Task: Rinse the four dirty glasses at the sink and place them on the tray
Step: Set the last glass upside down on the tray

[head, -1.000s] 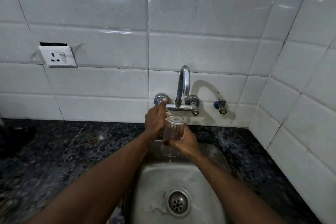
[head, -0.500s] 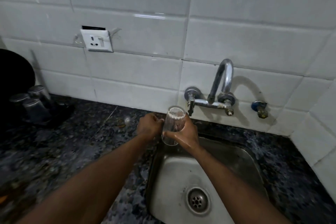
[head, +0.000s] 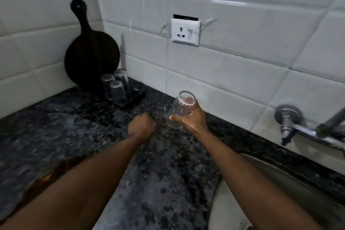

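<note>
White tiled wall (head: 242,71) is filling the top of the view. The dark speckled countertop (head: 74,136) is running below it, with the steel sink (head: 302,188) showing only at the lower right. A round dark board (head: 91,56) is leaning in the corner, the tap (head: 291,123) is jutting from the tiles at the right edge, and a socket (head: 185,31) is sitting on the wall between them. In front of the board a small dark tray (head: 134,100) is carrying three glasses (head: 114,87) packed close together (they look upside down, though blur makes that unsure). The right hand (head: 192,119) is wrapping fingers and thumb round the lower half of the fourth glass (head: 180,109). It is holding the glass tilted, mouth up and away, over the countertop between sink and tray, well apart from both. The left hand (head: 142,127) is hovering just beside it, curled into a fist with nothing visible inside. By my reading, the rinsing is looking done and the carry to the tray is in hand — this would be the last of the four. The next move is calling for a reach to the tray's bare near corner, perhaps turning the glass over to match. It is also asking for a gentle set-down without knocking the three neighbours — and, since a wet glass is likely slippery, a firm grip.
</note>
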A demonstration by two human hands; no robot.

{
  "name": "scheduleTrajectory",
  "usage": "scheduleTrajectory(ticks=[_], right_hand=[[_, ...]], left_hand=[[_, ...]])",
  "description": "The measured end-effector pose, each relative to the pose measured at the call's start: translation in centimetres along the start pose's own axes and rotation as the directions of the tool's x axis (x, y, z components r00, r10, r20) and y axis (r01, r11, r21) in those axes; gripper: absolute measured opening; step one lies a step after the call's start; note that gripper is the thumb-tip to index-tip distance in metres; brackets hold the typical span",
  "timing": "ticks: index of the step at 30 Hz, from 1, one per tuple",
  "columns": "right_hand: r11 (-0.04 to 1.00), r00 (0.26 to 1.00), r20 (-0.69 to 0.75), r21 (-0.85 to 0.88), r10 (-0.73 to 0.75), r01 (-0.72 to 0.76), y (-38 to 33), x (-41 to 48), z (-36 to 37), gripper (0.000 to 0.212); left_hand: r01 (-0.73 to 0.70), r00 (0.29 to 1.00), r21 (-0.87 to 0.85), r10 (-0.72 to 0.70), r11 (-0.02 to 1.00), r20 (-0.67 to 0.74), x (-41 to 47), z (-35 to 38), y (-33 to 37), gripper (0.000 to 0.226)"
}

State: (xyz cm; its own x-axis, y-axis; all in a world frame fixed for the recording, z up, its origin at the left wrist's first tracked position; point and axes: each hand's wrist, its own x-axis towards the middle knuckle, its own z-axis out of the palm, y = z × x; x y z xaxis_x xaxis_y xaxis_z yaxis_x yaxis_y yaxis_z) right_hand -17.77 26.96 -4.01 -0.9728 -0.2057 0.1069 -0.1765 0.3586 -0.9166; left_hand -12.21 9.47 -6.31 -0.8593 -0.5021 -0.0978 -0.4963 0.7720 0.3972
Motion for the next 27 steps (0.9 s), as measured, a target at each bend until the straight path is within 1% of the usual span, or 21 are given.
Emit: scheduleTrajectory(ticks=[4,6,7,10,12,14,16,20,27], right_hand=[[1.000,0.999,0.034,-0.014,-0.020,0.021,-1.3,3.7,5.8,0.082],[1.000,0.998,0.053,-0.005,-0.019,0.020,-1.7,5.4,8.3,0.084],[1.000,0.998,0.055,-0.001,-0.014,0.014,-1.7,6.4,9.6,0.085],[0.999,0.999,0.036,-0.025,-0.019,0.020,-2.0,9.2,13.1,0.088],[0.999,0.999,0.042,-0.021,-0.029,0.030,-2.5,11.1,15.3,0.088],[0.999,0.998,0.054,-0.004,-0.034,0.035,-3.2,12.5,16.3,0.089],[0.998,0.996,0.069,-0.005,-0.060,0.060,-3.6,14.1,17.6,0.090],[0.995,0.993,0.087,-0.046,-0.081,0.086,-4.3,16.9,19.4,0.090],[0.993,0.985,0.141,-0.045,-0.100,0.108,-5.0,20.6,21.8,0.095]], left_hand=[[0.105,0.994,0.035,-0.106,0.994,0.018,4.2,-1.3,-5.4,0.049],[0.145,0.989,0.079,-0.147,0.986,0.015,6.5,-1.6,-7.9,0.057],[0.159,0.987,0.110,-0.161,0.981,0.013,7.7,-1.7,-9.2,0.066],[0.181,0.981,0.161,-0.189,0.970,0.035,11.1,-2.3,-12.3,0.102],[0.172,0.983,0.155,-0.180,0.973,0.038,13.3,-2.6,-14.1,0.113],[0.137,0.988,0.128,-0.145,0.982,0.059,14.4,-2.5,-14.8,0.115],[0.134,0.984,0.093,-0.143,0.987,0.104,15.3,-2.0,-15.4,0.116],[0.143,0.975,0.112,-0.159,0.983,0.153,16.3,-1.9,-15.9,0.120],[0.134,0.967,0.156,-0.163,0.979,0.194,17.0,-2.7,-15.3,0.111]])
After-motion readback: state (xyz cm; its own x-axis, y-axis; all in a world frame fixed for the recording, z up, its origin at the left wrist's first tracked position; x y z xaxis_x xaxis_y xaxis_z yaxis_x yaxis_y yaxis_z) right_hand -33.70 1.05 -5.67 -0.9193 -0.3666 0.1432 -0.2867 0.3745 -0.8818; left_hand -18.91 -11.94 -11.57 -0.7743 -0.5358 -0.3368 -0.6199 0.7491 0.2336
